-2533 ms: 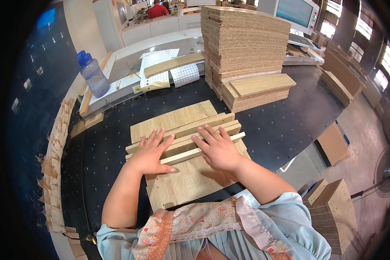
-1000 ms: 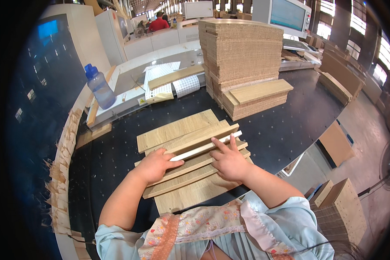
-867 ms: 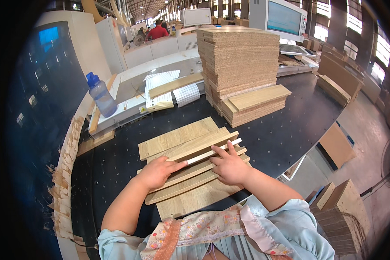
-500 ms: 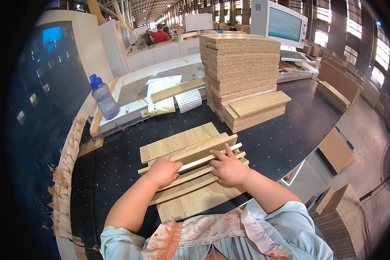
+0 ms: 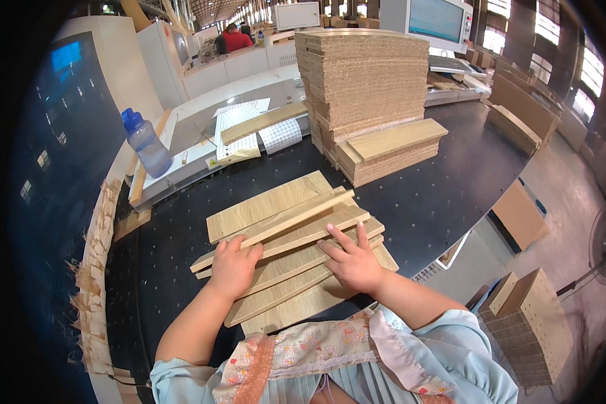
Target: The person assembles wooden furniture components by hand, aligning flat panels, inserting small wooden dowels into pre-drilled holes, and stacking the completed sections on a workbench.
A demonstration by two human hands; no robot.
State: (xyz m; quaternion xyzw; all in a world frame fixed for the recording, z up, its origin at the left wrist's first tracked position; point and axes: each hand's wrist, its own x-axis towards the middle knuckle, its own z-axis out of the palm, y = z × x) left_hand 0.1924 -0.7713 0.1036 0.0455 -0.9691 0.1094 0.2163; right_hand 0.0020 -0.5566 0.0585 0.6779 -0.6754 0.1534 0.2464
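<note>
Several narrow wood-grain boards (image 5: 286,244) lie fanned out and overlapping in front of me, some tilted up on their long edges. My left hand (image 5: 232,269) is closed over the left part of the tilted boards, with its fingertips behind an upper edge. On the right, my right hand (image 5: 351,261) has its fingers spread, and its fingertips touch the edges of the middle boards. A flat wood-grain board (image 5: 269,207) lies at the far side of the group. Part of the boards is hidden under my hands.
A tall stack of particle boards (image 5: 363,81) stands behind, with a lower stack (image 5: 397,145) before it on the black dotted table (image 5: 451,195). At the left are a blue water bottle (image 5: 147,145) and paper sheets (image 5: 239,128). More drilled boards (image 5: 535,323) stand at lower right.
The boards have spread apart, and the far tilted one now leans away with a gap before it. My left hand has shifted left. The view has shifted slightly.
</note>
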